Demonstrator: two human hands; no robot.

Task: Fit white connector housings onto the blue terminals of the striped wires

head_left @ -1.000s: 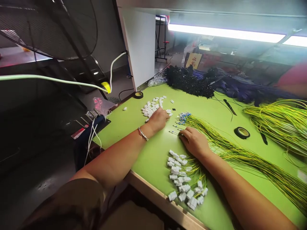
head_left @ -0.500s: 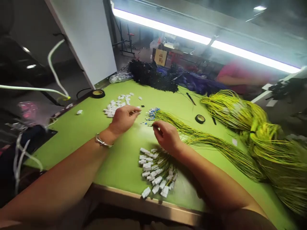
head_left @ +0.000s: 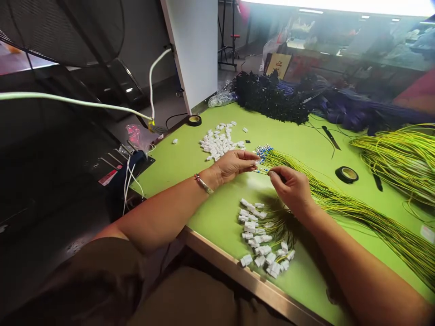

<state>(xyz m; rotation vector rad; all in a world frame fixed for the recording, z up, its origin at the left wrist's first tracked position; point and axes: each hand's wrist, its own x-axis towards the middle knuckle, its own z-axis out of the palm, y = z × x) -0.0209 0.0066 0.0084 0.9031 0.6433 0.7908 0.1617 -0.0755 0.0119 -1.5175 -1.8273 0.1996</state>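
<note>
My left hand (head_left: pixel 235 165) is closed in a pinch, with a small white connector housing (head_left: pixel 256 164) just showing at its fingertips. Facing it, my right hand (head_left: pixel 288 183) pinches yellow-green wires whose blue-collared terminals (head_left: pixel 263 170) stick out toward the left hand. A small gap seems to lie between the housing and these terminals. Behind the hands rests a bundle of yellow-green wires (head_left: pixel 340 199), its blue and silver terminal ends (head_left: pixel 264 150) gathered together. Nearer the front edge, wires fitted with white connectors (head_left: pixel 263 250) fan out below my right hand.
Loose white housings (head_left: pixel 219 142) lie in a heap beyond my left hand. Black tape rolls (head_left: pixel 347 174) and a black-handled knife (head_left: pixel 331 137) lie on the green table (head_left: pixel 210 203). Black connectors (head_left: pixel 272 97) with purple wires line the back. A white cable (head_left: pixel 74 102) hangs at left.
The view has swung left and down, so everything sits further right. My left hand has come closer to my right hand, and its fingertips are now near the terminals.
</note>
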